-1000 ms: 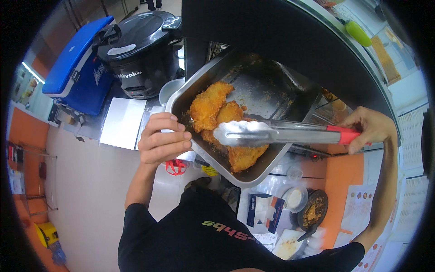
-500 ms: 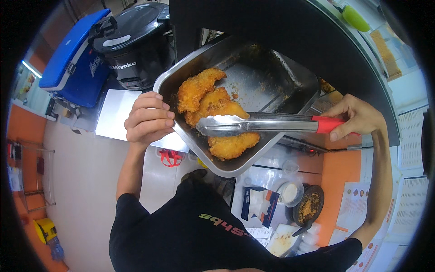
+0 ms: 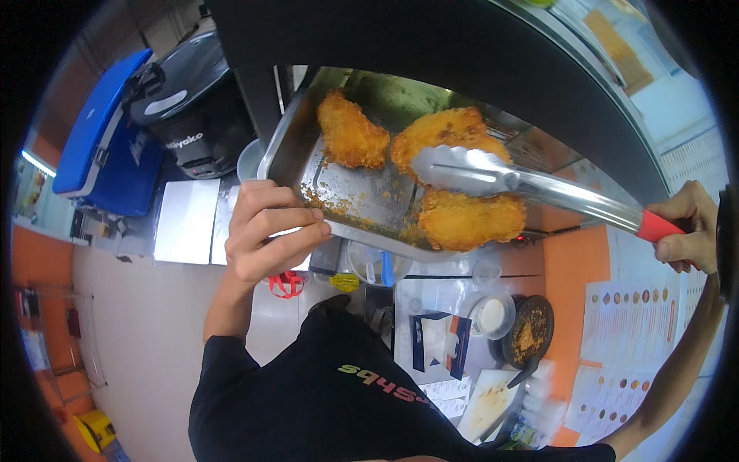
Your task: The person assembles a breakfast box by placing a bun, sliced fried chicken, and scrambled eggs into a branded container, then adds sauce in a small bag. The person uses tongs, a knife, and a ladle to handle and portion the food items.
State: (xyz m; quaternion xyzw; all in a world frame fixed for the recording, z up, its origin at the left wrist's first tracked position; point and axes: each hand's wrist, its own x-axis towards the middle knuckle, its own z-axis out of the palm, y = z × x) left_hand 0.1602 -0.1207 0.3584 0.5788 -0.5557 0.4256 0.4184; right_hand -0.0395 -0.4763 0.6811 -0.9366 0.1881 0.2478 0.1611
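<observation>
My left hand (image 3: pixel 269 235) grips the near left rim of a metal tray (image 3: pixel 385 243), fingers over the edge, holding it up. A pair of metal tongs (image 3: pixel 577 196) is in my right hand (image 3: pixel 689 229), closed round the red grip end. Fried chicken pieces lie in the tray: one piece (image 3: pixel 350 135) apart on the left, another (image 3: pixel 440 132) behind the tongs' head, and a third (image 3: pixel 469 223) by the near right side. The tongs' scalloped head rests over the right-hand pieces; whether it pinches one I cannot tell. Crumbs cling to the tray bottom.
A dark panel (image 3: pixel 408 35) spans the far side above the tray. A black cooker (image 3: pixel 200 115) and a blue cooler box (image 3: pixel 108 146) stand left. On the lower right counter are a paper box (image 3: pixel 443 346), a dark mortar (image 3: pixel 531 331) and a cutting board (image 3: pixel 486 400).
One chicken piece now lies apart on the tray's left; the others have shifted right. The tray's tilt has changed. My right hand and the tongs have moved right.
</observation>
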